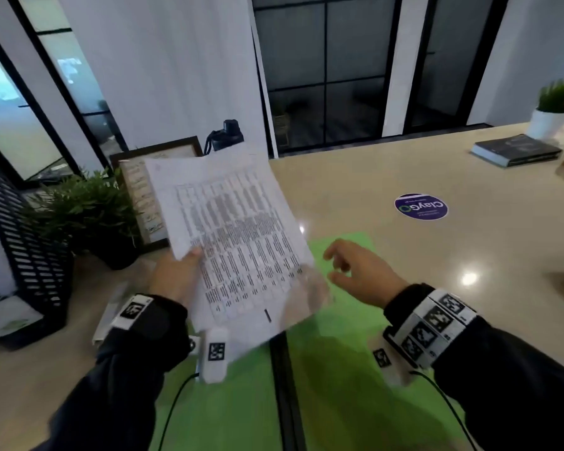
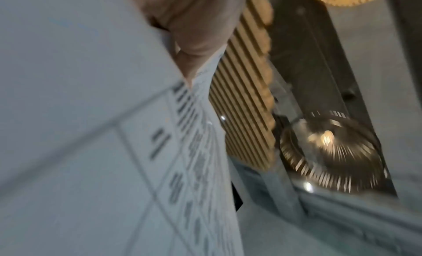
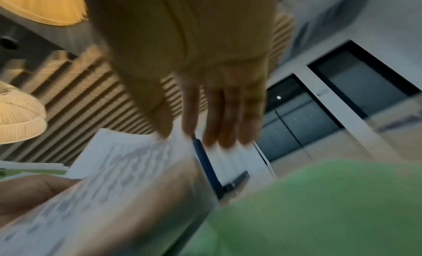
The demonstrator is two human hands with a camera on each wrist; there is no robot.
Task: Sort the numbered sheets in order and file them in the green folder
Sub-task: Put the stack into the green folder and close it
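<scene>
In the head view the left hand (image 1: 176, 275) pinches the printed sheets (image 1: 235, 242) at centre frame, raised above the green folder (image 1: 339, 369) lying open along the bottom on the table (image 1: 437, 196). The right hand (image 1: 358, 271) hovers beside them, fingers loose and holding nothing.

Left wrist view: a thumb presses the sheets (image 2: 91, 133) at upper centre.

Right wrist view: straight fingers (image 3: 228, 115) hang above blurred sheets and folder (image 3: 319, 205).
</scene>
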